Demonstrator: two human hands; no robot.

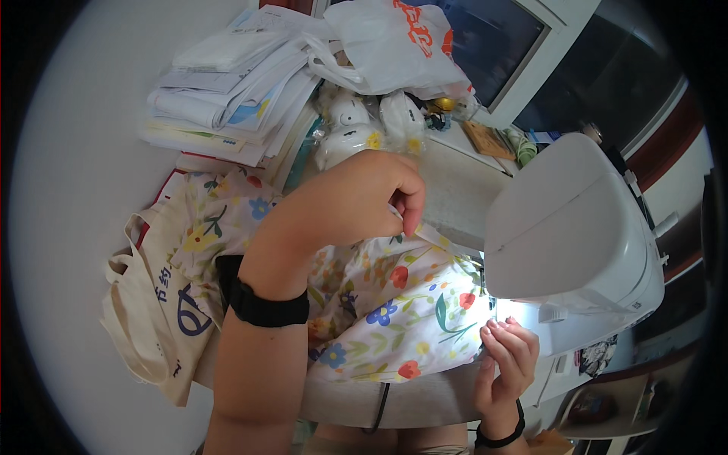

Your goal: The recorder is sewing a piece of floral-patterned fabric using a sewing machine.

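A white sewing machine stands at the right, its lamp lighting the needle area. Floral-print fabric in white with red, blue and yellow flowers spreads in folds to the left of the needle, and its edge runs in beside the presser foot. My left hand reaches across the fabric, its fingers curled around the far edge. At the near side of the needle, my right hand pinches the fabric's edge between thumb and fingertips. The machine's head partly hides the stitching spot.
A tall stack of papers rises at the back left. Wrapped white plush toys and a white plastic bag sit behind. A canvas tote bag lies under fabric at the left. A black cable hangs over the table's front edge.
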